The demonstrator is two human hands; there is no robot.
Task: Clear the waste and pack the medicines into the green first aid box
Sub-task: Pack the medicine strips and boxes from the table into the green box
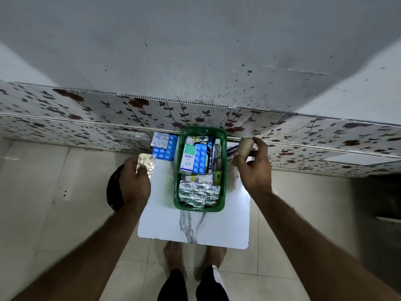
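Observation:
The green first aid box (223, 168) stands in the middle of a small white table (195, 227), filled with blister strips, a white-green Optibex carton (188, 157) and tubes. My left hand (134, 181) holds a silver tablet strip (145, 165) left of the box. My right hand (255, 168) grips a brown cardboard roll (244, 148) to the right of the box. A blue tablet strip (166, 149) and a silver strip (160, 140) lie on the table at the far left of the box. Behind the roll, a white bandage pack (232, 151) peeks out.
A floral-patterned wall panel (86, 118) runs right behind the table. A black bin (114, 192) sits on the tiled floor under my left hand. My bare feet (195, 259) stand at the table's near edge.

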